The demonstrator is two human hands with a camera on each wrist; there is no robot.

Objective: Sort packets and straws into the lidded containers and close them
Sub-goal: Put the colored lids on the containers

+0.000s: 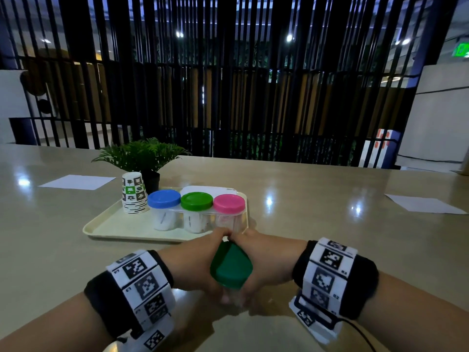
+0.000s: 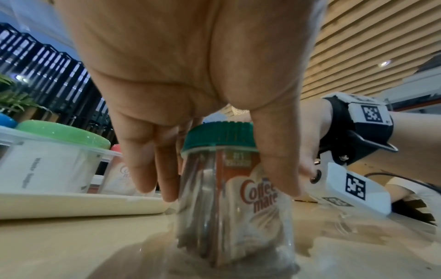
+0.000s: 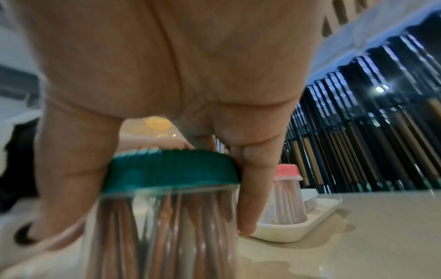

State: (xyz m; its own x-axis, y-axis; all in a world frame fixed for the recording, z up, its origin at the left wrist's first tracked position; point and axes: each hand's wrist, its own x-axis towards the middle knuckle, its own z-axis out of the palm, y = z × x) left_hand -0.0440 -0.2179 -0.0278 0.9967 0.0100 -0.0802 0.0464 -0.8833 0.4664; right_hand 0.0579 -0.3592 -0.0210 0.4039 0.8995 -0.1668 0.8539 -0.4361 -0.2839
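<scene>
Standing at the near centre of the desk (image 1: 304, 189), a clear jar (image 2: 235, 203) with a dark green lid (image 1: 231, 265) is held between both hands; its lid is seated on the rim. Brown straws (image 3: 164, 232) and a Coffee-mate packet (image 2: 259, 192) are seen through its wall.

Left hand (image 1: 193, 262): grip grasping the jar, the fingers (image 2: 145, 162) laid down the far-left wall and the thumb down the near side, the palm beside the lid.

Right hand (image 1: 264, 260): grip grasping the jar from the opposite side, the fingers (image 3: 253, 192) run down past the lid edge onto the wall. Marker bands are worn on both wrists.

Tray (image 1: 106, 226), cream, set just beyond the hands, slightly left of centre. Carried on it, in a row in a clear holder:
- container with blue lid (image 1: 164, 198), left, white packets inside;
- container with light green lid (image 1: 196, 200), middle, white packets inside;
- container with pink lid (image 1: 229, 203), right, pinkish contents that cannot be told apart.
All three lids are seated.

Stack of paper cups (image 1: 134, 193), upside down, at the tray's far-left corner.

Potted plant (image 1: 142, 154), just behind the cups.

Paper sheets: one (image 1: 77, 182) far left, one (image 1: 423, 204) far right, both lying flat on the desk, well apart from the tray.
</scene>
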